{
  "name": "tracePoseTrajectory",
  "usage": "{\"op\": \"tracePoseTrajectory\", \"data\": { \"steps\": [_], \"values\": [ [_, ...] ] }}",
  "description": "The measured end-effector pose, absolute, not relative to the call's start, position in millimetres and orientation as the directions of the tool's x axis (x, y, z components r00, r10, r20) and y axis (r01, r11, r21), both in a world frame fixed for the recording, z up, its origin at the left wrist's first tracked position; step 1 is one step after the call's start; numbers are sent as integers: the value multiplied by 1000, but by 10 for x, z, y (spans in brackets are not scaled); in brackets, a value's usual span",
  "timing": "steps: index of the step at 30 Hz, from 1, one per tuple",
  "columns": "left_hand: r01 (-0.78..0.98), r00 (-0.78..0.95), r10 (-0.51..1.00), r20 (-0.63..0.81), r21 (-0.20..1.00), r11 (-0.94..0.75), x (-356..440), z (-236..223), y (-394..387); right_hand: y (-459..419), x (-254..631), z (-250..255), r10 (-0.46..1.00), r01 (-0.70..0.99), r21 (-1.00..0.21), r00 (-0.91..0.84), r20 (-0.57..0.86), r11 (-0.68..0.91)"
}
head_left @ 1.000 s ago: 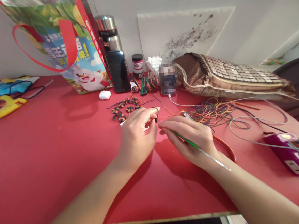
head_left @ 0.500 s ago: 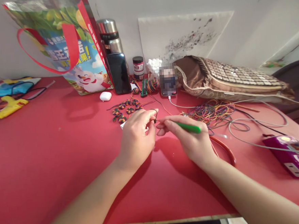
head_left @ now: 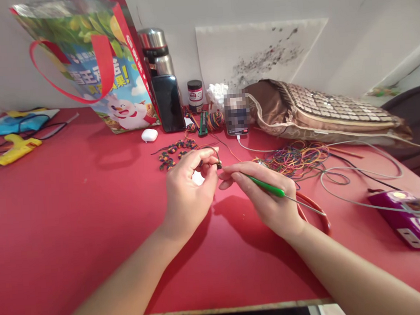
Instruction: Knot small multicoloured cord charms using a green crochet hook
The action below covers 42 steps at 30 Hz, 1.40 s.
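My right hand point(head_left: 270, 194) is closed in a pen-like grip around a crochet hook point(head_left: 269, 187) with a green handle, its thin metal shaft sticking out behind. The hook's front end lies among my fingertips and cannot be made out. Between thumb and fingers of my left hand point(head_left: 186, 185) is a small piece of dark yarn point(head_left: 219, 166), with a strand looping above it. Both sets of fingertips nearly meet over the table. Just behind my left hand lie several braided multicoloured yarn pieces point(head_left: 167, 158). Something white point(head_left: 198, 178) shows beneath that hand.
A tangle of coloured yarn point(head_left: 299, 158) and a white cable point(head_left: 362, 170) lie right of my hands, near a purple power strip point(head_left: 408, 220). Behind stand a phone point(head_left: 168, 103), a shopping bag point(head_left: 111, 83) and a brown cushion point(head_left: 321, 106). A yellow glue gun point(head_left: 17, 149) lies left.
My left hand has turned a little, opening a gap between thumb and fingers that shows the white thing. The hook's rear shaft is now visible as my right hand has tilted slightly.
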<state>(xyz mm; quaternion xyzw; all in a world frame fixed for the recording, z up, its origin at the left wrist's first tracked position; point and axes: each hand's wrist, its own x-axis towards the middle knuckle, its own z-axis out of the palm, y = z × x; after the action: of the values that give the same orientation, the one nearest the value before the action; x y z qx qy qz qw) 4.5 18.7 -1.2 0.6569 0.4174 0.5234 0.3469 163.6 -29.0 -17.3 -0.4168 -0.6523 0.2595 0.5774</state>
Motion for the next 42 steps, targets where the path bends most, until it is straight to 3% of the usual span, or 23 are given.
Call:
{"op": "tracePoseTrajectory", "data": {
  "steps": [7, 13, 19, 26, 33, 42],
  "values": [
    [-38, 117, 969, 216, 976, -213, 53, 44, 192, -250, 1640, -251, 909, -43, -910, 86, 407, 412],
    [-211, 215, 971, 107, 976, -61, 65, 40, 188, -238, 1673, -288, 946, -204, -924, 59, 318, 324],
    [-306, 218, 974, 63, 952, 7, 64, 12, 205, -256, 1700, -274, 913, -123, -904, 73, 402, 409],
    [-345, 219, 976, -10, 935, 87, 58, 24, 211, -232, 1700, -255, 914, -64, -916, 131, 385, 395],
    [-383, 271, 960, -72, 906, 177, 61, 43, 195, -252, 1732, -208, 811, 232, -807, 105, 575, 543],
    [-412, 304, 949, -88, 886, 214, 47, 32, 205, -242, 1712, -184, 818, 178, -825, 131, 560, 537]
  ]
}}
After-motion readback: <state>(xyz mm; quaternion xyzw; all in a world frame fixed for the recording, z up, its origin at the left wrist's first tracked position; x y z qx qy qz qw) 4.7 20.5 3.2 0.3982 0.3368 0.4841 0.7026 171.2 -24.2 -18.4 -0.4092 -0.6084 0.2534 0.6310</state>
